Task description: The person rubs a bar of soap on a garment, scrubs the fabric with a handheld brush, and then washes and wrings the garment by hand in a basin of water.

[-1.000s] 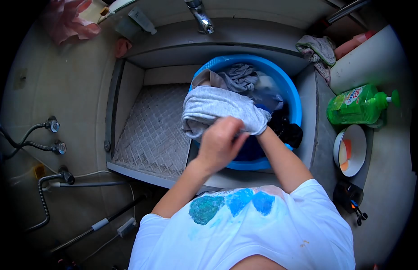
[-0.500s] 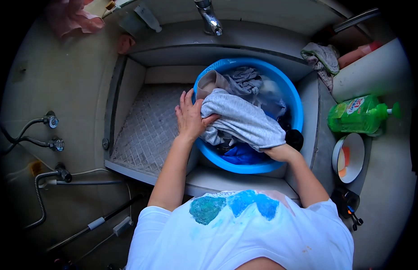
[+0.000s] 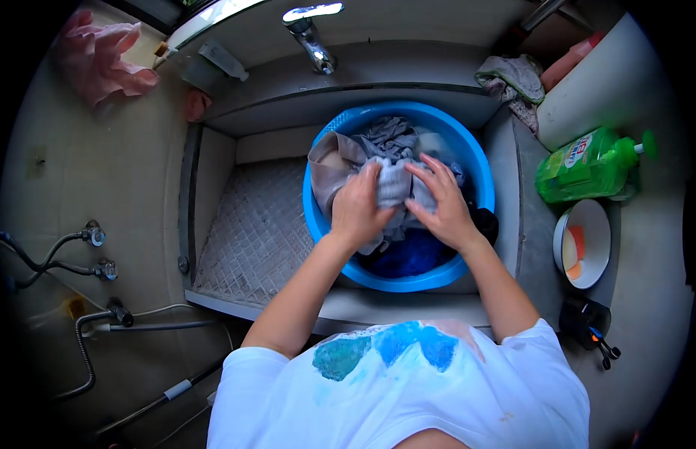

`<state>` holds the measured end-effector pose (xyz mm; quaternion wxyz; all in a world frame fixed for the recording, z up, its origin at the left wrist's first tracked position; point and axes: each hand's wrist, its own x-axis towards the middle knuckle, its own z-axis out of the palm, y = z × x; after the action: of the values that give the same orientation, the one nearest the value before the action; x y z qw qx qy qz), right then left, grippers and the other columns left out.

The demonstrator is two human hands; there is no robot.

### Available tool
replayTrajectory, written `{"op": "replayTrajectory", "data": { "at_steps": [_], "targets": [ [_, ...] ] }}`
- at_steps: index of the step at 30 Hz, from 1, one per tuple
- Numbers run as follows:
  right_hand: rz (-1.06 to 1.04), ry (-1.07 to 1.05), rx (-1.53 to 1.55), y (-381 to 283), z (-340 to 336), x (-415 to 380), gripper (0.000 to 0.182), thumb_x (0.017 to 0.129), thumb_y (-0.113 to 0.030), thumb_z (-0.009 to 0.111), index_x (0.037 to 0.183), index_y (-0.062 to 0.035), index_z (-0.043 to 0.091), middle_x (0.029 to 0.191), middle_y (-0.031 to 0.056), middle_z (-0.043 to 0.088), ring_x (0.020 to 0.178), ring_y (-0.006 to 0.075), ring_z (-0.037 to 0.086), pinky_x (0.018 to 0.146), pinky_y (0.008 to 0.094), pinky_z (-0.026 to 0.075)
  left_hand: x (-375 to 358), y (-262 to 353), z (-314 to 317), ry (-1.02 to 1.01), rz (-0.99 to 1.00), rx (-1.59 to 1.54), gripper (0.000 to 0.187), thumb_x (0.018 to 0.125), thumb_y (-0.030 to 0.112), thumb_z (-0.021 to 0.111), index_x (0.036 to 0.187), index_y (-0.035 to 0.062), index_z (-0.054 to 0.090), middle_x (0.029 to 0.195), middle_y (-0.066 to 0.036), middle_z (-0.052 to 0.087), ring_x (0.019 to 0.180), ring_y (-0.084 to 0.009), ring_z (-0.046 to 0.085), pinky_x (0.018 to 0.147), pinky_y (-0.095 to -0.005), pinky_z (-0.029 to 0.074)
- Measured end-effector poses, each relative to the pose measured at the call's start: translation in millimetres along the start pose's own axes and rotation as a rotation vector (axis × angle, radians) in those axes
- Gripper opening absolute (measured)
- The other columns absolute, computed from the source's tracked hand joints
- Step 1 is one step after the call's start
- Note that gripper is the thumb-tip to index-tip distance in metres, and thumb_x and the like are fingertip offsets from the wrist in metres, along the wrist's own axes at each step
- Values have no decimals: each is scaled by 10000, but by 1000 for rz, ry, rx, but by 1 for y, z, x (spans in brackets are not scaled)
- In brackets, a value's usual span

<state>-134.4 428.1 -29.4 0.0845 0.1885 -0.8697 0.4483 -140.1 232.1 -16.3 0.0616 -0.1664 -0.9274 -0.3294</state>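
A blue plastic basin (image 3: 411, 283) full of wet laundry stands in the right part of the sink. My left hand (image 3: 357, 212) is closed on a bunched light grey garment (image 3: 393, 184) above the middle of the basin. On the other side of that cloth, my right hand (image 3: 447, 213) has its fingers spread and its fingertips at the fabric. A taupe piece of clothing (image 3: 334, 161) hangs over the basin's left rim. Dark grey cloth (image 3: 393, 137) lies at the back, and a deep blue garment (image 3: 408, 256) shows below my hands.
The ribbed washboard floor (image 3: 250, 224) of the sink is to the left. A faucet (image 3: 316, 49) stands behind. To the right are a green pump bottle (image 3: 587, 166), a white bowl (image 3: 563, 251) with soap pieces, and rags (image 3: 512, 81). Pipes and valves (image 3: 97, 251) line the left wall.
The light grey garment was spread across the basin and is now gathered up between my hands. My right hand has moved from the basin's front right edge up toward the middle. The view has shifted slightly.
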Motion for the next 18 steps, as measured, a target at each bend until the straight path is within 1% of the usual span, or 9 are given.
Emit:
{"op": "replayTrajectory", "data": {
  "at_steps": [3, 5, 8, 11, 12, 13, 15, 16, 18],
  "targets": [
    [121, -60, -125, 34, 28, 13, 486, 817, -248, 661, 1294, -246, 570, 1343, 145, 487, 1253, 339, 437, 999, 484, 398, 17, -14, 24, 35, -77, -12, 665, 652, 187, 782, 1243, 102, 487, 1080, -202, 607, 983, -384, 589, 821, -478, 494],
    [177, -100, -227, 44, 40, 15, 480, 836, -268, 635, 1308, -270, 550, 1379, 137, 455, 1259, 349, 423, 967, 519, 409, 22, -27, 37, -151, -254, 239, 670, 676, 239, 777, 1268, 131, 482, 1086, -206, 607, 988, -370, 596, 817, -480, 501],
    [403, -194, -486, 34, 61, 23, 485, 851, -309, 617, 1320, -249, 513, 1394, 143, 413, 1234, 401, 422, 965, 532, 403, 32, -31, 47, -263, -396, 260, 618, 723, 303, 732, 1270, 147, 491, 1080, -225, 606, 992, -385, 606, 809, -487, 505],
    [332, -60, -515, 70, 103, 20, 470, 861, -313, 598, 1307, -191, 516, 1361, 199, 417, 1236, 408, 414, 977, 532, 398, 36, -46, 63, -269, -441, 256, 537, 754, 334, 692, 1218, 132, 515, 1035, -214, 626, 974, -406, 615, 802, -493, 503],
    [331, -212, -353, 77, 97, 29, 512, 866, -318, 589, 1338, -145, 493, 1339, 243, 438, 1258, 432, 400, 1017, 543, 369, 36, -53, 68, -247, -435, 262, 502, 761, 347, 683, 1183, 121, 531, 1032, -205, 632, 976, -407, 617, 803, -494, 501],
    [329, -212, -357, 78, 98, 34, 512, 866, -318, 589, 1338, -145, 493, 1339, 243, 438, 1258, 432, 400, 1017, 543, 369, 35, -59, 71, -243, -435, 259, 502, 761, 347, 683, 1183, 121, 531, 1032, -205, 632, 976, -407, 617, 803, -494, 501],
    [442, -352, -583, 73, 99, 41, 539, 867, -314, 587, 1360, -126, 482, 1311, 258, 477, 1243, 465, 425, 1045, 552, 346, 34, -69, 76, -298, -395, 501, 442, 789, 318, 653, 1185, 158, 540, 1108, -174, 622, 1064, -369, 596, 858, -484, 494],
    [434, -346, -590, 78, 103, 36, 539, 867, -314, 587, 1360, -126, 482, 1311, 258, 477, 1243, 465, 425, 1045, 552, 346, 30, -77, 78, -286, -393, 498, 442, 789, 318, 653, 1185, 158, 540, 1108, -174, 622, 1064, -369, 596, 858, -484, 494],
    [200, -41, -685, 93, 112, 18, 546, 867, -322, 589, 1355, -99, 488, 1259, 257, 528, 1194, 451, 491, 1035, 508, 382, 21, -87, 77, -147, -329, 234, 463, 753, 295, 693, 1173, 146, 568, 1115, -149, 628, 1050, -366, 601, 859, -467, 498]
  ]
}}
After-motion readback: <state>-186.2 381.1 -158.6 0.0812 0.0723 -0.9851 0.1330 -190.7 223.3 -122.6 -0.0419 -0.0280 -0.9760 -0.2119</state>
